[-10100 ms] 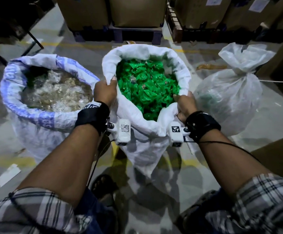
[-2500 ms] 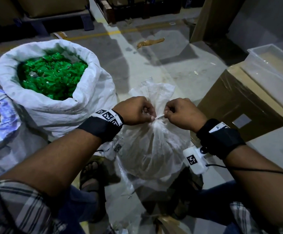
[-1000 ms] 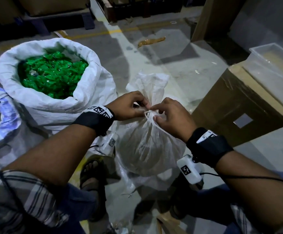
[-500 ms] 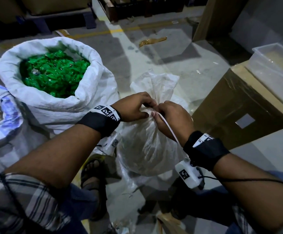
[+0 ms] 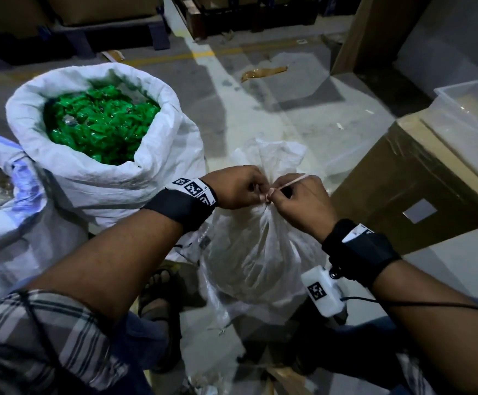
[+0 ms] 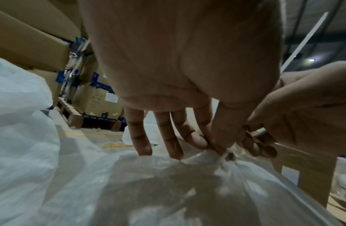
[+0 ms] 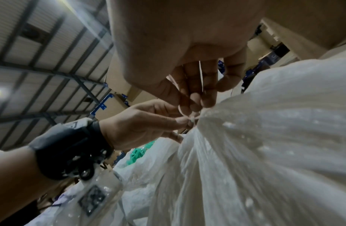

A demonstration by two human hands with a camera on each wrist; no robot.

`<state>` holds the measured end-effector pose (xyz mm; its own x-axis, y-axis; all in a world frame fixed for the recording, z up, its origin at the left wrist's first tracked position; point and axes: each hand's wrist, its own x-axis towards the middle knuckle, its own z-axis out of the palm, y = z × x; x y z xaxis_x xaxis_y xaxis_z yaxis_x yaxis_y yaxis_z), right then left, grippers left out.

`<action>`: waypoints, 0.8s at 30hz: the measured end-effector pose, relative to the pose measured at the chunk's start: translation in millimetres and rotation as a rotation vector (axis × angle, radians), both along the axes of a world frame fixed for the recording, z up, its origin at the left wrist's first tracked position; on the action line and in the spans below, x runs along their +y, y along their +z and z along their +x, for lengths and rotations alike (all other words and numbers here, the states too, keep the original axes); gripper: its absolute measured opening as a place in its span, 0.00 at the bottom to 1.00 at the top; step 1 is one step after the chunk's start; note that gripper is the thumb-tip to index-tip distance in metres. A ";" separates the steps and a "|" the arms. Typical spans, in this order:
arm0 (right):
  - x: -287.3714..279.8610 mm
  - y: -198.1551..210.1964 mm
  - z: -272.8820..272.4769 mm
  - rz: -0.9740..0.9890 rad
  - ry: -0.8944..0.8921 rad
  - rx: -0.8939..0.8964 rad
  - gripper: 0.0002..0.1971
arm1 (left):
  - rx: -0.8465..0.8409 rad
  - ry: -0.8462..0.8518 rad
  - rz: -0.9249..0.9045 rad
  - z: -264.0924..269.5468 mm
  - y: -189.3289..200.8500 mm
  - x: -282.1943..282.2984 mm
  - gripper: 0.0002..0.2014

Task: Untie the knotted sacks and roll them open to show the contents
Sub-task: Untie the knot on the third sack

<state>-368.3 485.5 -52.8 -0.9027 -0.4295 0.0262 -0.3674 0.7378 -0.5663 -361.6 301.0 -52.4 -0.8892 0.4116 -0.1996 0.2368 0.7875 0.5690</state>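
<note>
Head view looks down on a grey warehouse floor (image 5: 260, 115) where three sacks stand close together: a blue-striped sack (image 5: 10, 212) at the far left edge, beside it a white woven sack (image 5: 112, 178) rolled open on green pieces (image 5: 98, 124), and nearest the person a translucent tied sack (image 5: 249, 252) between their knees. Right of the tied sack sits a cardboard box (image 5: 403, 189) carrying a clear plastic tray (image 5: 471, 109). Both hands meet at the gathered neck of the tied sack: the left hand (image 5: 238, 188) pinches the small knot (image 7: 191, 120) between thumb and forefinger, its other fingers (image 6: 141, 137) spread down onto the plastic, while the right hand (image 5: 303, 203) pinches a thin pale string (image 5: 289, 182) running from the knot, fingers curled
</note>
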 end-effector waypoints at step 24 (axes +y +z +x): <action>10.6 3.7 -13.2 -0.072 0.049 -0.260 0.07 | -0.139 0.079 0.202 3.2 -4.4 -12.1 0.06</action>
<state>-381.5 496.1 -49.1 -0.8611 -0.4786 -0.1717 -0.2375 0.6772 -0.6964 -358.3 288.9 -56.8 -0.8899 0.3861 -0.2430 0.0877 0.6675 0.7394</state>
